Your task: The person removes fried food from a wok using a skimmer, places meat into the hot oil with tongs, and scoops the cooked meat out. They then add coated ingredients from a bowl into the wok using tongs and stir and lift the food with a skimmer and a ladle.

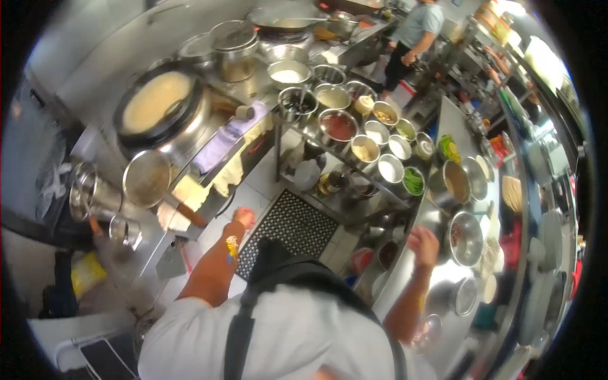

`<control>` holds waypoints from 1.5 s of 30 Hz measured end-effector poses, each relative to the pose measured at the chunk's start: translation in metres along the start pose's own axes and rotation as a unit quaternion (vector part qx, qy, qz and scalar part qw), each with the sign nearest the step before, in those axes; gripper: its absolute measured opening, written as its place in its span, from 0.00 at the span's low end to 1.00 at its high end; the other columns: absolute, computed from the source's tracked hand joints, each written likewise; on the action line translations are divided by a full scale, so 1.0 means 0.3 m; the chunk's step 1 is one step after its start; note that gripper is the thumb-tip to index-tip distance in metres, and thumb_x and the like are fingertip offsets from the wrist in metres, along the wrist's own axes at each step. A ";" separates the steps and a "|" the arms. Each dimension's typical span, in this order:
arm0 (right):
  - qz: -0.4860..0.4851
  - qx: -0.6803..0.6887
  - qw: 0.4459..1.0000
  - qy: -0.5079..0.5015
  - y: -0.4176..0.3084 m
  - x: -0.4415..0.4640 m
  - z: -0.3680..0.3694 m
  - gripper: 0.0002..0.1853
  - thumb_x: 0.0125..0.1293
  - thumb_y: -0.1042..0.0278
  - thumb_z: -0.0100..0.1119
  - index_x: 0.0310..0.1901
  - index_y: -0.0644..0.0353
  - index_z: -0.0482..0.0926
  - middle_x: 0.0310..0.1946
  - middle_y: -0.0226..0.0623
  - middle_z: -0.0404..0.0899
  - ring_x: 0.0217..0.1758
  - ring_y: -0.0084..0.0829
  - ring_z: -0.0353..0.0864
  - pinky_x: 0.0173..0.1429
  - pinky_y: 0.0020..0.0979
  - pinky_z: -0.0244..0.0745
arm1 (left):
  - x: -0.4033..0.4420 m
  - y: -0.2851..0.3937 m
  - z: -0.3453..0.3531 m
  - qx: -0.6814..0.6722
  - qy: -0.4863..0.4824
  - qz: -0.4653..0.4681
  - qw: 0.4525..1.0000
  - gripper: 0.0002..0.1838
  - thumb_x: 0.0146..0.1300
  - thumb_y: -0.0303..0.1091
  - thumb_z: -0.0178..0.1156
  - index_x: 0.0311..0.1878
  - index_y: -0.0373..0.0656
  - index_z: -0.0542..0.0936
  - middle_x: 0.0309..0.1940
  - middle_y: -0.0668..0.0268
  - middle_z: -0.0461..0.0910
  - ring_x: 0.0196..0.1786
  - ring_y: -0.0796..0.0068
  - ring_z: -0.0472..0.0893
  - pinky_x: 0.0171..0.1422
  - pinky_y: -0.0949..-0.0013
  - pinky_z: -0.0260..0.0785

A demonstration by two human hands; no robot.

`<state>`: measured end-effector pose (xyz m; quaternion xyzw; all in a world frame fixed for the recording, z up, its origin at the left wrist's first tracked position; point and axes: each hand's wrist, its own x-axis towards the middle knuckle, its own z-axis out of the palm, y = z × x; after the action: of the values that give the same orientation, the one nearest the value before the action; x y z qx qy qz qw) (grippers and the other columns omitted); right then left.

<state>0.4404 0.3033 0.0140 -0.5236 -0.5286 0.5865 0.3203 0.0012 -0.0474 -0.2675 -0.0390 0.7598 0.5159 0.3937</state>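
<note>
My left hand (pixel 244 217) hangs low above the black perforated floor mat (pixel 294 221), beside the stove edge. Its fingers are small and blurred, so their closure is unclear, and nothing shows in it. Nearest on that side is a pan (pixel 147 179) with a wooden handle that sticks out over the edge. My right hand (pixel 423 246) is raised at the edge of the steel counter (pixel 437 218), left of a metal bowl (pixel 465 238) with some brownish food in it. Its fingers are loosely bent and apart, with nothing visible between them.
Ahead, a rack holds several metal containers, among them red sauce (pixel 338 125) and chopped greens (pixel 413 182). A large round cooker (pixel 158 104) with pale liquid stands at left. Purple cloths (pixel 231 136) lie on the stove edge. Another person (pixel 418 38) stands at the back.
</note>
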 end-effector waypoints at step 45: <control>-0.428 -0.442 0.396 -0.682 0.664 0.270 2.069 0.13 0.66 0.64 0.45 0.42 0.63 0.77 0.36 0.46 0.81 0.37 0.41 0.80 0.43 0.43 0.75 | -0.212 0.355 0.081 -0.500 0.131 -0.044 0.855 0.11 0.64 0.37 0.56 0.42 0.40 0.79 0.37 0.61 0.83 0.39 0.72 0.83 0.37 0.67 0.75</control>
<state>-0.1355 0.1551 -0.2650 0.2775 -0.9108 0.2187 -0.2138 0.0089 -0.0001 -0.1507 -0.3319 0.4413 0.7984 0.2400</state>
